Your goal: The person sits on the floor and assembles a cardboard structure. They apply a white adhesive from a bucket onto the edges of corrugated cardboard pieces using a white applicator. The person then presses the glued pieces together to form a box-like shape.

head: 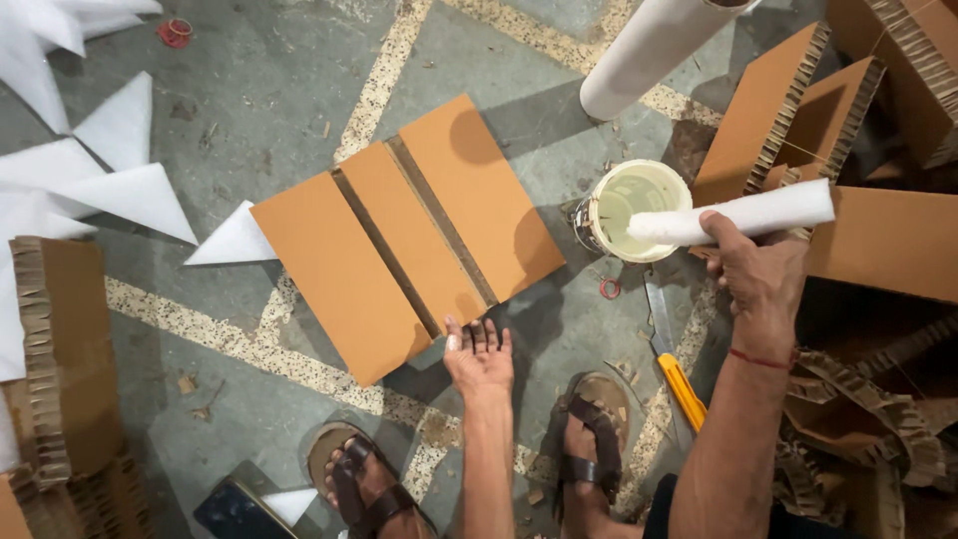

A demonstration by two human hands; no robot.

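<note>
A grooved brown cardboard panel is lying flat on the grey floor, its three faces divided by two dark cut channels. The left hand is pressing on the panel's near edge, fingers spread flat and gripping nothing. The right hand is closing its fingers around a white foam roll, whose far end is dipping into a round white pot of pale glue standing just beside the panel's right corner. A yellow-handled knife is lying on the floor below the pot, near a small red ring. Honeycomb cardboard pieces are stacking up to the right, white foam triangles are scattering to the left, and a large white tube is leaning in from above.
</note>
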